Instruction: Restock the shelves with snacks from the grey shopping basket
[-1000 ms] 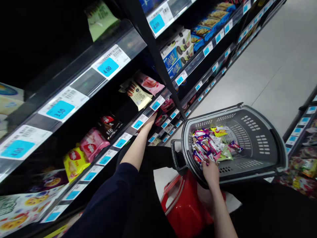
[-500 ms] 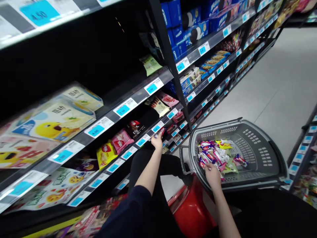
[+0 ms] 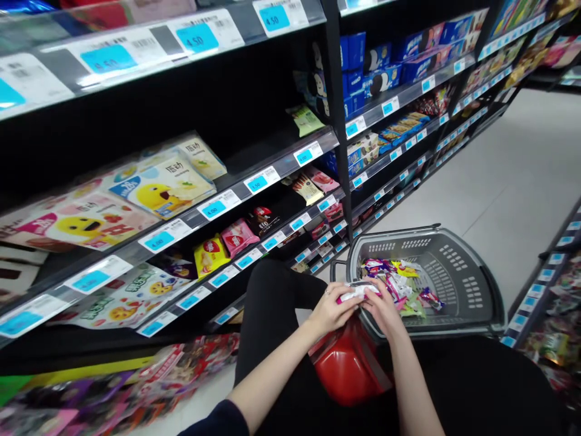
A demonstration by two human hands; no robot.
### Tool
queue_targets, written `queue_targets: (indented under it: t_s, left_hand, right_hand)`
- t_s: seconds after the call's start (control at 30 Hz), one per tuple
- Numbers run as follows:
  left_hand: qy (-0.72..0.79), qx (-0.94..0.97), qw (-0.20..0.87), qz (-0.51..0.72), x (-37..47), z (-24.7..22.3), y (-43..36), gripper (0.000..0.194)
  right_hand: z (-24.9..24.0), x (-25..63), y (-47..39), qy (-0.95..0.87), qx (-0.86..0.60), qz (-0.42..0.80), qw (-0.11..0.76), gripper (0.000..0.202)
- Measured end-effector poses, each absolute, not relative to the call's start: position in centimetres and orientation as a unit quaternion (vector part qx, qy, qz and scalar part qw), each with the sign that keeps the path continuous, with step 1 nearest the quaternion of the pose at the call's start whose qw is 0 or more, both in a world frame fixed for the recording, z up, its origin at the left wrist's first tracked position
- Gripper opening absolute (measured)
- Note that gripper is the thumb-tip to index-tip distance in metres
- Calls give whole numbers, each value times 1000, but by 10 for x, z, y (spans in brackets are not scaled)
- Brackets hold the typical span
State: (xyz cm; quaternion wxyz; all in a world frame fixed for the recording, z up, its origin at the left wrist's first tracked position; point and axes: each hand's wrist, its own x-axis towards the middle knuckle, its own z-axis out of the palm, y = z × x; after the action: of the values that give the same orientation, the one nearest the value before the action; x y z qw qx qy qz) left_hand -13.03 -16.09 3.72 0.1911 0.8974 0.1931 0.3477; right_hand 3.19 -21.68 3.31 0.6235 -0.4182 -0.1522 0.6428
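A small snack packet [image 3: 356, 293], white with pink-purple edges, is pinched between both hands over the near left rim of the basket. My left hand [image 3: 334, 310] has its fingers closed on the packet's left end. At the other end, my right hand [image 3: 380, 303] grips it with thumb and fingers. The grey plastic basket [image 3: 454, 330] stands on my right with several colourful wrapped snacks [image 3: 390, 272] in its left part. What the packet contains cannot be made out.
Shelves with price tags run along the left, holding yellow-and-white boxes [image 3: 158, 188], a yellow packet [image 3: 211, 255] and a pink packet [image 3: 239, 236]. Blue Oreo boxes [image 3: 385, 79] sit farther back. A red stool [image 3: 349, 369] is below my hands. Another shelf [image 3: 549, 272] edges the right.
My left hand has come from the shelf edge to the basket's rim, bringing a small packet. My right hand has risen out of the basket and now holds the packet too. The view has shifted.
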Motion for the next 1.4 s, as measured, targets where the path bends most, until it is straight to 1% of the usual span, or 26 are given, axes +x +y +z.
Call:
queue_targets:
  t_s: [0.1, 0.13, 0.17, 0.23, 0.27, 0.33, 0.47, 0.57, 0.67, 0.87, 0.97, 1.07, 1.17, 1.27, 1.33, 1.4]
  left_hand:
    - [266, 853, 287, 345, -125, 43, -157, 58]
    - [283, 844, 320, 324, -125, 44, -155, 59]
    - [289, 841, 346, 298, -126, 46, -153, 54]
    - [275, 850, 371, 254, -130, 49, -150, 39]
    - [268, 856, 370, 244, -132, 50, -150, 34]
    - [273, 867, 340, 241, -136, 51, -150, 28]
    - [277, 903, 239, 226, -137, 49, -157, 27]
    - [274, 909, 209, 236, -136, 47, -161, 28]
    - [290, 896, 231, 243, -136, 47, -161, 29]
    - [319, 862, 334, 209, -138, 48, -153, 29]
    - [355, 849, 341, 190, -136, 46, -154, 30]
    - [364, 862, 311, 168, -136, 42, -156, 33]
    - [328, 888, 286, 150, -139, 38, -155, 33]
    - [294, 902, 290, 127, -143, 37, -152, 31]
    - [279, 902, 310, 113, -144, 37, -150, 30]
    - [267, 898, 331, 108, -145, 38, -148, 30]
  right_hand:
    - [29, 35, -222, -194, -460, 588, 636, 40]
    - [26, 35, -223, -211, -476, 570, 636, 41]
    - [23, 34, -224, -228, -490, 552, 635, 43]
    - [17, 30, -225, -262, -511, 523, 630, 44]
    - [15, 29, -226, -278, -519, 511, 626, 44]
    - [10, 25, -227, -307, -534, 488, 618, 43]
    - [4, 22, -229, -343, -562, 436, 614, 36]
    - [5, 20, -232, -332, -560, 433, 623, 33]
    - [9, 16, -234, -296, -562, 447, 631, 34]
    - [9, 10, -235, -267, -575, 473, 612, 33]
    - [5, 7, -234, -243, -580, 485, 607, 29]
    - [2, 9, -233, -265, -618, 467, 574, 28]
    - [3, 17, -233, -367, -663, 402, 514, 25]
    - [6, 27, -234, -463, -683, 345, 447, 20]
    - [7, 32, -235, -485, -682, 359, 414, 19]
    - [6, 37, -235, -474, -676, 399, 399, 19]
